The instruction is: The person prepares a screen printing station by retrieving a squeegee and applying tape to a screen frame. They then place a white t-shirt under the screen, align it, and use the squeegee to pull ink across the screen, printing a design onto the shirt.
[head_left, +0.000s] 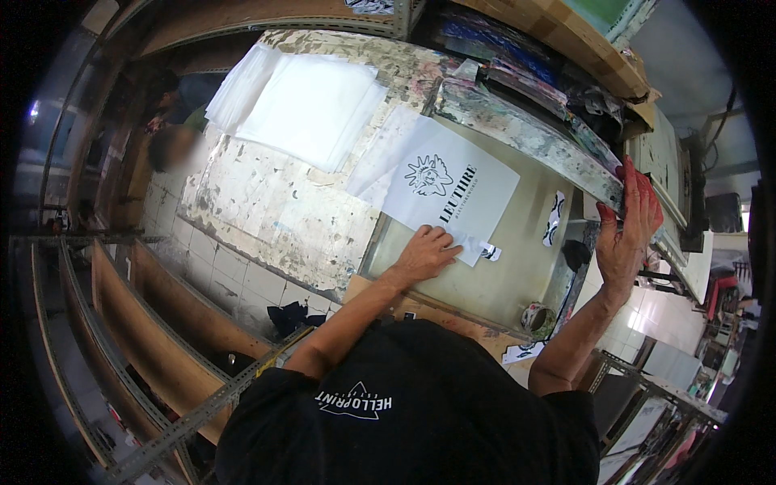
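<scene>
A white sheet printed with a black crowned-head drawing and lettering (495,179) lies on a pale flat printing bed (485,287). My left hand (428,255) is at the sheet's near edge, its fingers bent and closed on that edge beside a small white scrap with black marks (490,252). At the right, my right hand (630,212) holds the end of a long, paint-stained screen frame (525,133), which is tilted up along the far side of the bed. Red stains cover the fingers of this hand. The underside of its grip is hidden.
Thin white sheets (303,105) are stacked on the paint-flecked table (259,210) to the left. A tape roll (536,317) sits at the bed's near right corner. Another black-marked strip (554,218) lies on the bed. Wooden shelving (153,323) stands lower left; another person (170,148) is beyond the table.
</scene>
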Demonstrator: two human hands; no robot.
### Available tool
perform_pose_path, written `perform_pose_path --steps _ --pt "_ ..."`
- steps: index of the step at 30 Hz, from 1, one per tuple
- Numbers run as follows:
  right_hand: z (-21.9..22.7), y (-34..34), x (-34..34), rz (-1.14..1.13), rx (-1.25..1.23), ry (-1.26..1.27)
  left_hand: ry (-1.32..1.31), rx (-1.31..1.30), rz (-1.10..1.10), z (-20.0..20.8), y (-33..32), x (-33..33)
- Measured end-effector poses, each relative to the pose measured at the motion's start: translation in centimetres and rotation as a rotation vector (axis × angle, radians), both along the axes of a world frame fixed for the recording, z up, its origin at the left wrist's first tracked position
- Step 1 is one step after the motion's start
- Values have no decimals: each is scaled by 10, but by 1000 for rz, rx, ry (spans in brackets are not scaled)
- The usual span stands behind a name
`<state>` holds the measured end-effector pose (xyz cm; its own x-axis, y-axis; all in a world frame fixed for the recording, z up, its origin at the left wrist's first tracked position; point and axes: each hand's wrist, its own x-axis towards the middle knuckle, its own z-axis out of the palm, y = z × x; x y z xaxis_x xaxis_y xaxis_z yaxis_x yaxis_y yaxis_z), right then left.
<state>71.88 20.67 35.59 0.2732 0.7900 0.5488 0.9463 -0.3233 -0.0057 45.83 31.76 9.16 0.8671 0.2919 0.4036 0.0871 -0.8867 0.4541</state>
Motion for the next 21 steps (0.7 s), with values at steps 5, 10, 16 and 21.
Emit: perform_pose_path --steps 5,10,16,21 --pt "3 3 -4 -10 12 1 46 85 -122 -14 -5 20" --pt "4 3 -4 2 17 -8 -42 103 -132 -14 -12 38" --pt "4 3 -5 4 20 8 -95 114 -143 5 -26 66" --pt "5 4 -5 -1 17 3 -80 3 -219 9 -38 72"
